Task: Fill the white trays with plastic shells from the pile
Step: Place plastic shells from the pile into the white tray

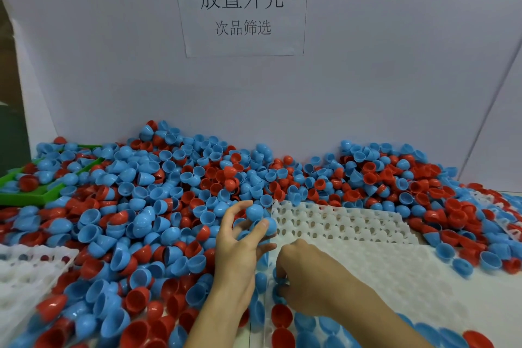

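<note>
Pile of shells: smooth moulded plastic, blue and red, slight sheen, soft highlights on domes. Blue shells in the left hand look the same semi-gloss plastic. White tray: translucent, milky plastic, matt, moulded cups with holes. Second white tray at left: same frosted plastic. Green bin: opaque plastic, smooth, dull sheen. Back wall: matt white board, flat finish. Paper sign: matt white sheet, black print.
</note>
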Demonstrator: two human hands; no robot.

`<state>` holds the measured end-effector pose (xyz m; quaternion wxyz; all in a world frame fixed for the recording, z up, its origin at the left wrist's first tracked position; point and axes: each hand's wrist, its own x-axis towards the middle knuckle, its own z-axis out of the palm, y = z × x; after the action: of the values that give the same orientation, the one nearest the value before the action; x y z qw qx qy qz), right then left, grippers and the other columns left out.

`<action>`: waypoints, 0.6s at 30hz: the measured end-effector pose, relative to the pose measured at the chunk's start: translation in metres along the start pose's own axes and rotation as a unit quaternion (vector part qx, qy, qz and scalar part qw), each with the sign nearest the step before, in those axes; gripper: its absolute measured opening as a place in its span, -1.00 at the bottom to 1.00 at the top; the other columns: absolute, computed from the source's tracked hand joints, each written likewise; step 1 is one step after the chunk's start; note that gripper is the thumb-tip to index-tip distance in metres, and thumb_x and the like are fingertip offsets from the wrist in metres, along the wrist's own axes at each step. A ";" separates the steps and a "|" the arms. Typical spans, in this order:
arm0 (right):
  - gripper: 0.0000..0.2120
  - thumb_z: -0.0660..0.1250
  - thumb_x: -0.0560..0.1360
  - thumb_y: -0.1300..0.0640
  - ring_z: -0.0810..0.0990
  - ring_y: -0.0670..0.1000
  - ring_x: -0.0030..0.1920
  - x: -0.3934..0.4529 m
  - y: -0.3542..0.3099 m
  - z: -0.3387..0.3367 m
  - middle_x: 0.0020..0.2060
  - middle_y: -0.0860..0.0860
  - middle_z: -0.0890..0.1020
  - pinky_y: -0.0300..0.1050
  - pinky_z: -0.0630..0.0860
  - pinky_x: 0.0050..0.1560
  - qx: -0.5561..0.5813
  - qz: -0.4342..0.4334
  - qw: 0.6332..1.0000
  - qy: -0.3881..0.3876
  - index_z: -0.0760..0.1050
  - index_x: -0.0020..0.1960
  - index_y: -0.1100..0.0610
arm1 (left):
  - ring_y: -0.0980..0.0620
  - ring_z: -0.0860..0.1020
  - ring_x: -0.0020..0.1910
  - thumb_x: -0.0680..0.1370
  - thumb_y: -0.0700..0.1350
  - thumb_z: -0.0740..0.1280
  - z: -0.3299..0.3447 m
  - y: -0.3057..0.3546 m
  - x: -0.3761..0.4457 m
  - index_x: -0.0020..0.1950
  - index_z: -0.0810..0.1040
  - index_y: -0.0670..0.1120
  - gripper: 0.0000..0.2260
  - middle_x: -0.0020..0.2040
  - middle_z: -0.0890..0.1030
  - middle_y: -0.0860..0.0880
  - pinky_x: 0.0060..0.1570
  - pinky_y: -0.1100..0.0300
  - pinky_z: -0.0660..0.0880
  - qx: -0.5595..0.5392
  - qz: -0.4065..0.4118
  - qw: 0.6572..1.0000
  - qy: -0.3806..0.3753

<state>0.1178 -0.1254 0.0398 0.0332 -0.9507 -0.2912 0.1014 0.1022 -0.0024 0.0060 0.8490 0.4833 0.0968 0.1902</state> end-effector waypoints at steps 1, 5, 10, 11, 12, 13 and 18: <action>-0.85 0.37 0.54 0.08 0.57 0.06 -0.17 -0.001 0.000 -0.001 -0.05 0.07 0.55 -0.05 0.60 -0.15 -0.001 -0.001 1.000 0.003 0.59 0.04 0.15 | -0.06 0.68 -0.14 0.53 -0.35 0.41 0.000 0.000 0.000 0.05 0.63 0.07 -0.69 0.06 0.63 -0.22 -0.32 0.22 0.58 -0.002 -0.002 1.000 0.000; -0.78 0.26 0.60 0.11 0.62 0.09 -0.25 -0.002 0.010 -0.007 -0.25 0.09 0.63 -0.05 0.59 -0.22 0.060 -0.001 0.995 0.080 0.59 -0.15 0.17 | -0.14 0.69 -0.15 0.54 -0.33 0.40 0.001 -0.001 0.001 0.14 0.61 0.01 -0.72 -0.01 0.68 -0.20 -0.34 0.20 0.59 -0.022 -0.018 1.000 0.002; -0.84 0.24 0.64 0.08 0.63 -0.13 -0.29 0.004 0.021 -0.018 -0.25 -0.11 0.62 -0.34 0.52 -0.30 0.309 0.028 0.929 0.203 0.60 0.02 -0.02 | -0.06 0.67 -0.27 0.59 -0.22 0.35 0.003 -0.001 0.000 0.09 0.66 0.11 -0.76 -0.15 0.72 -0.03 -0.38 0.21 0.53 -0.019 -0.029 0.999 -0.025; -0.83 0.24 0.64 0.04 0.62 -0.14 -0.32 0.004 0.021 -0.018 -0.27 -0.09 0.62 -0.36 0.50 -0.32 0.352 0.030 0.912 0.206 0.60 -0.02 -0.03 | -0.04 0.66 -0.28 0.59 -0.20 0.35 0.003 -0.001 0.000 0.08 0.66 0.14 -0.76 -0.15 0.72 -0.02 -0.39 0.20 0.50 -0.011 -0.030 0.999 -0.033; -0.79 0.25 0.64 0.01 0.62 -0.14 -0.35 0.004 0.021 -0.018 -0.29 -0.08 0.63 -0.37 0.48 -0.35 0.397 0.033 0.896 0.197 0.62 -0.07 -0.01 | -0.03 0.65 -0.29 0.58 -0.19 0.36 0.004 -0.001 -0.001 0.08 0.65 0.15 -0.76 -0.14 0.72 -0.03 -0.39 0.20 0.49 -0.001 -0.030 0.999 -0.042; -0.74 0.24 0.63 -0.03 0.60 -0.14 -0.38 0.004 0.021 -0.018 -0.33 -0.07 0.62 -0.37 0.46 -0.37 0.443 0.038 0.877 0.180 0.63 -0.11 0.02 | -0.02 0.64 -0.29 0.57 -0.18 0.39 0.005 -0.001 -0.002 0.09 0.64 0.17 -0.76 -0.12 0.71 -0.06 -0.39 0.21 0.48 0.011 -0.027 0.998 -0.052; -0.68 0.32 0.57 -0.13 0.52 -0.12 -0.39 0.002 0.022 -0.018 -0.38 -0.11 0.59 -0.25 0.45 -0.33 0.562 0.076 0.815 0.119 0.67 -0.08 0.09 | 0.00 0.68 -0.20 0.39 -0.02 0.54 0.006 0.003 -0.008 0.10 0.62 0.23 -0.67 0.08 0.66 -0.07 -0.31 0.22 0.52 0.105 0.015 0.991 -0.081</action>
<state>0.1352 -0.1427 0.0546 0.5883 -0.7902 -0.1045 0.1360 0.0959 -0.0089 0.0117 0.7953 0.5854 0.0401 0.1522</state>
